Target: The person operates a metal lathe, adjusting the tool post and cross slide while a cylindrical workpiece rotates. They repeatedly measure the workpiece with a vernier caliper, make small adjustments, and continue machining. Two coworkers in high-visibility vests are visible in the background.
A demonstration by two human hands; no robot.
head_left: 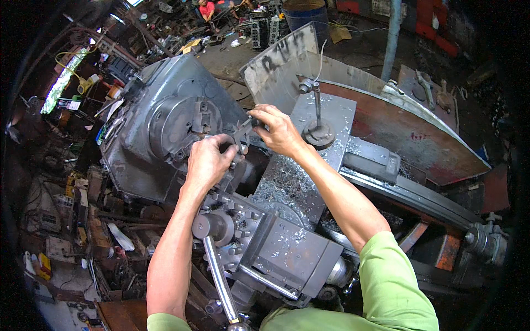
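Observation:
My right hand (pixel 276 129) is closed around the body of a metal caliper (pixel 242 131), fingers wrapped over its far end. Thumb and fingers of my left hand (pixel 208 159) are pinched together at the jaw end of the caliper. A small round metal part (pixel 243 149) shows just under the jaws; whether it is fixed in the chuck I cannot tell. Right behind my left hand is the lathe chuck (pixel 171 129), with its jaws partly hidden by my fingers. Below both hands stands the tool post (pixel 229 223), with a long chrome lever (pixel 217 276).
Metal chips lie over the cross slide (pixel 287 182). A round magnetic base with an upright rod (pixel 318 132) stands on it. A sheet-metal guard (pixel 386 116) rises behind. Tools and scrap crowd the left side. Another person (pixel 207 10) is far off at the top.

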